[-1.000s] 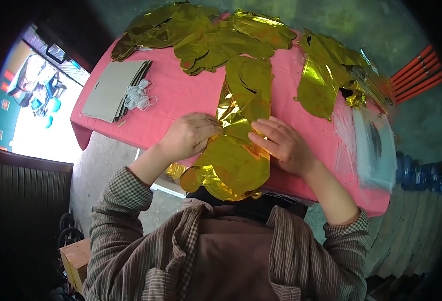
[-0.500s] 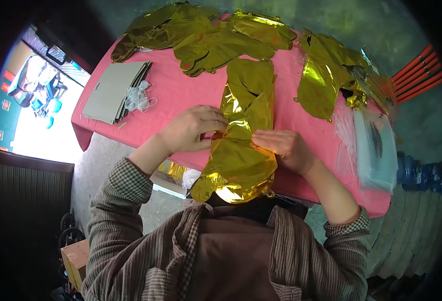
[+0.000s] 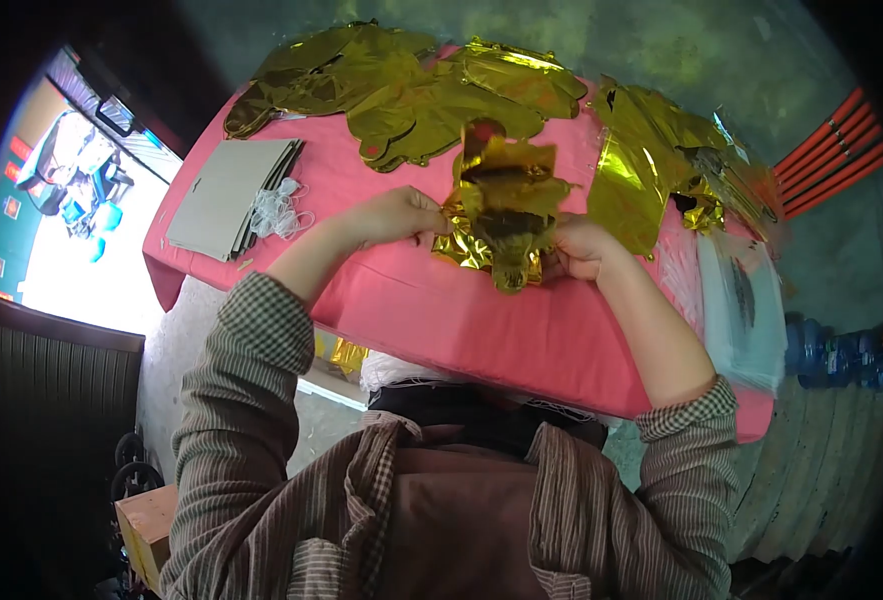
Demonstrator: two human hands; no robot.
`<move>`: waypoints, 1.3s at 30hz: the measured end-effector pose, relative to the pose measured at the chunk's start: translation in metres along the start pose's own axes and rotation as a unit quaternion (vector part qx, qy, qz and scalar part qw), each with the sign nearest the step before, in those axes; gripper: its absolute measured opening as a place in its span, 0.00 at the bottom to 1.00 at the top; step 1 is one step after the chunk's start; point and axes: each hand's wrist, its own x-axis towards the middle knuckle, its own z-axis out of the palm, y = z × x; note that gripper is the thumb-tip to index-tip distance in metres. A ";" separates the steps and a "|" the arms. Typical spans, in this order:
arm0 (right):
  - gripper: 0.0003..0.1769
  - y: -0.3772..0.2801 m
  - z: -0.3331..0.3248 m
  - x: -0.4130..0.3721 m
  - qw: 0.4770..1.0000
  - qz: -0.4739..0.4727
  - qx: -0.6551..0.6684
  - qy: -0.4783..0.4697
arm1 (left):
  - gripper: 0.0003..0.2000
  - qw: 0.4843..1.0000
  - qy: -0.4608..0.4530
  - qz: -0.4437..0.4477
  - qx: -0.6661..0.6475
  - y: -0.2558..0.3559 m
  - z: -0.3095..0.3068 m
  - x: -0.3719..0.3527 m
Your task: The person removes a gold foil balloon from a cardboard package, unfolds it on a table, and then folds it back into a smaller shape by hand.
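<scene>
A shiny gold foil balloon point(image 3: 509, 210), flat and uninflated, is bunched and partly folded over the middle of the pink-covered table. My left hand point(image 3: 403, 215) pinches its left edge between thumb and fingers. On the other side, my right hand point(image 3: 583, 248) grips the right edge, with some fingertips hidden behind the foil. The balloon's near end is lifted and folded toward the far side. Beyond it lies a heap of flat gold foil balloons point(image 3: 401, 105), and another gold pile point(image 3: 629, 165) lies to the right.
Grey cardboard sheets point(image 3: 223, 195) are stacked at the table's left, with tangled white string point(image 3: 279, 210) beside them. Clear plastic bags point(image 3: 746, 320) lie on the right edge of the pink cloth point(image 3: 441, 320). Orange poles point(image 3: 831, 155) stand beyond the right side.
The balloon's near end has left the table's front edge and is folded up and away from me. Both hands have moved slightly farther forward and now pinch its sides.
</scene>
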 end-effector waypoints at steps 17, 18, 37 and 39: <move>0.11 0.017 0.000 -0.024 0.993 -0.083 -0.023 0.086 | 0.11 0.992 -0.014 -0.123 0.020 0.007 -0.008 0.031; 0.10 0.018 0.002 -0.023 0.990 -0.088 -0.041 0.099 | 0.11 0.992 -0.013 -0.123 0.036 0.007 -0.008 0.032; 0.12 0.021 0.005 -0.024 0.984 -0.122 -0.074 0.105 | 0.09 0.997 0.065 -0.026 -0.021 -0.006 0.005 0.006; 0.11 0.018 0.006 -0.027 0.984 -0.125 -0.077 0.104 | 0.09 0.996 0.083 0.009 -0.027 -0.010 0.011 0.001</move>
